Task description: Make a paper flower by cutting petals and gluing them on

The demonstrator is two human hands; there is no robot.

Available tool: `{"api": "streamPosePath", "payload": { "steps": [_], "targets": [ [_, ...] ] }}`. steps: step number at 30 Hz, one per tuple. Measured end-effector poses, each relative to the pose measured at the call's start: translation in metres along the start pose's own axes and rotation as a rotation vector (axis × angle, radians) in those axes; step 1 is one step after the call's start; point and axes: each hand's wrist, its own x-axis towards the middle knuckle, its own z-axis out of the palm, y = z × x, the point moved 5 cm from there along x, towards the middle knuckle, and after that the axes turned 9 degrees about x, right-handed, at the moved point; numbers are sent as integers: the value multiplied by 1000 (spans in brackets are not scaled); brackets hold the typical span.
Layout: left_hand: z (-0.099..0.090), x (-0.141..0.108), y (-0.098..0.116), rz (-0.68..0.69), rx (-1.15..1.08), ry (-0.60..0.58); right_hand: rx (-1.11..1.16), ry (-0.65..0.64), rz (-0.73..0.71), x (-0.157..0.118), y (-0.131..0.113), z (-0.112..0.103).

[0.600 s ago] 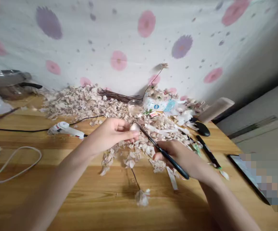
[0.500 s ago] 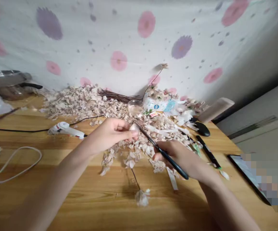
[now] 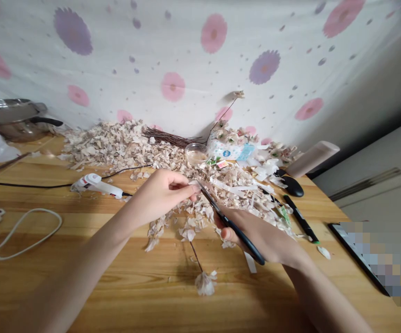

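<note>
My left hand pinches a small pale petal-like piece between thumb and fingers, mostly hidden by them. My right hand grips black-handled scissors, whose thin blades reach up-left to that piece. Both hands sit over a loose heap of pale papery petals. Just below the heap, a single made-up blossom on a thin dark stem lies on the wooden table.
A white glue gun with a black cord lies left of my left hand. Behind the heap are dark twigs, a small glass cup and a tissue pack. A black marker and a pixelated phone lie right.
My right hand and the scissors have swung slightly left and downward, with the blades still at the piece in my left hand. The whole view has shifted slightly.
</note>
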Motion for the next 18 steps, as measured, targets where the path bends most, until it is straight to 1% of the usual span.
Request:
{"api": "streamPosePath", "payload": {
  "steps": [4,9,13,18],
  "targets": [
    [3,-1,-1,-15,24,-24,47,-18,-12,3,-3,3],
    [4,-1,0,-28,33,-33,74,17,-17,5,-8,5],
    [3,0,1,-20,30,-52,92,33,-15,6,-6,6],
    [-1,0,-1,8,75,-110,102,4,19,6,-3,5]
  ]
}}
